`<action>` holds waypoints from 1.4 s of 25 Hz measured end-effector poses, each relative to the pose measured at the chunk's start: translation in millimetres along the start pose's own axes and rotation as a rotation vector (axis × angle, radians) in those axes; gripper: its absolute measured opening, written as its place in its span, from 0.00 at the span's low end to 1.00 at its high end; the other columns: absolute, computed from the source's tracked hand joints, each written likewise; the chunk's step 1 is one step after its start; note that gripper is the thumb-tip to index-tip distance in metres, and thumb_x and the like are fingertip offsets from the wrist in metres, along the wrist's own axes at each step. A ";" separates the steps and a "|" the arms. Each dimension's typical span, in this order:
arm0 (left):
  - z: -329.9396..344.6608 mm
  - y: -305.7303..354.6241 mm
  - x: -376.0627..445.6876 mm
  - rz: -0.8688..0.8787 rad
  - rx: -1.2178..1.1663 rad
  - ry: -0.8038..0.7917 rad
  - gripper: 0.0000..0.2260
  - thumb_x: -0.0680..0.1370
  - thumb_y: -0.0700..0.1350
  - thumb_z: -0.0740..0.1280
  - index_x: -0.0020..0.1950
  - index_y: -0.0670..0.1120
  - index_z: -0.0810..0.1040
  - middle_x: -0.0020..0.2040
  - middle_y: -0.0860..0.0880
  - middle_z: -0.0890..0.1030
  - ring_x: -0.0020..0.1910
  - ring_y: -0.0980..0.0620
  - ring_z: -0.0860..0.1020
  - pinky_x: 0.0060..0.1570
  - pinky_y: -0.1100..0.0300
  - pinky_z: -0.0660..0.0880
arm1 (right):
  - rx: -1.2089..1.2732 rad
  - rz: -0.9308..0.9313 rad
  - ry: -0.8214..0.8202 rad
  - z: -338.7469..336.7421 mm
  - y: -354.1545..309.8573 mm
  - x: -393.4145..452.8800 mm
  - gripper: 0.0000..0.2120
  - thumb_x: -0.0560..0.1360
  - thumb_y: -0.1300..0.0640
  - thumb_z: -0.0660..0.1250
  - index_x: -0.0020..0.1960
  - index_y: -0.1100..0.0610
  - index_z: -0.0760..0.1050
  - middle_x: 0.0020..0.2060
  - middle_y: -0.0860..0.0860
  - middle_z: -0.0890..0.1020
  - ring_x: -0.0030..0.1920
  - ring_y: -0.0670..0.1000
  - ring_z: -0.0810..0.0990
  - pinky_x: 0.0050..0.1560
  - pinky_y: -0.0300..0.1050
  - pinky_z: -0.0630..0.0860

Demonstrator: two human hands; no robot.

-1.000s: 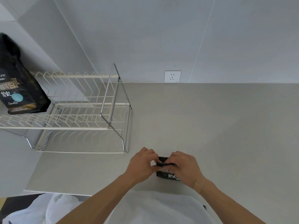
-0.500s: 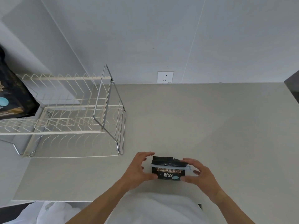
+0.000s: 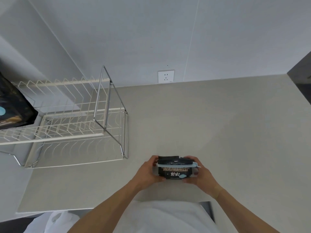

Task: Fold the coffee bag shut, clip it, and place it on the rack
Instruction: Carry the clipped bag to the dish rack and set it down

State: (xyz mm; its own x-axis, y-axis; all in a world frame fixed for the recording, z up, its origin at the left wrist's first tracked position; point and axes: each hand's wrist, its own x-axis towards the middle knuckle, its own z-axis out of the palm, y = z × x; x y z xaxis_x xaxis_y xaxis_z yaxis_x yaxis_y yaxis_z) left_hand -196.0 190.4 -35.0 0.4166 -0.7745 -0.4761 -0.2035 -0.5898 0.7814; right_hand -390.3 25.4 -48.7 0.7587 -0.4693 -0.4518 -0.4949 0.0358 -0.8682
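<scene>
A small black coffee bag (image 3: 175,172) with gold and white lettering stands near the front edge of the counter, its top folded over. A pale blue clip (image 3: 178,164) runs across the fold, its end sticking out to the right. My left hand (image 3: 148,172) grips the bag's left side and my right hand (image 3: 200,174) grips its right side. The white and chrome wire rack (image 3: 75,118) stands to the left, well apart from the bag.
A larger black coffee bag (image 3: 13,106) sits on the rack's upper tier at the far left. A wall socket (image 3: 166,76) is above the grey counter (image 3: 210,123). A dark object (image 3: 301,81) borders the counter's far right end.
My hands have spread from the bag's top to its two sides. The blue clip now shows across the fold. The view has shifted right.
</scene>
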 end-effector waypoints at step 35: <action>-346.5 141.5 -129.5 0.623 -0.296 0.224 0.27 0.64 0.43 0.80 0.59 0.59 0.75 0.54 0.55 0.81 0.54 0.51 0.82 0.47 0.54 0.82 | 0.111 -0.610 0.061 88.1 -402.4 -3.5 0.33 0.58 0.56 0.81 0.60 0.45 0.76 0.55 0.51 0.83 0.55 0.53 0.82 0.46 0.48 0.82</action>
State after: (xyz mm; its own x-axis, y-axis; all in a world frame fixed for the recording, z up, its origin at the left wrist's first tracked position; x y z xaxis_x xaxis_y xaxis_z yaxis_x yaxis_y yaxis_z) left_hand 28.2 286.5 277.0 0.4794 -0.8625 0.1620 -0.2271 0.0564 0.9722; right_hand -156.5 90.3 284.2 0.8635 -0.4841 0.1417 0.0693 -0.1644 -0.9840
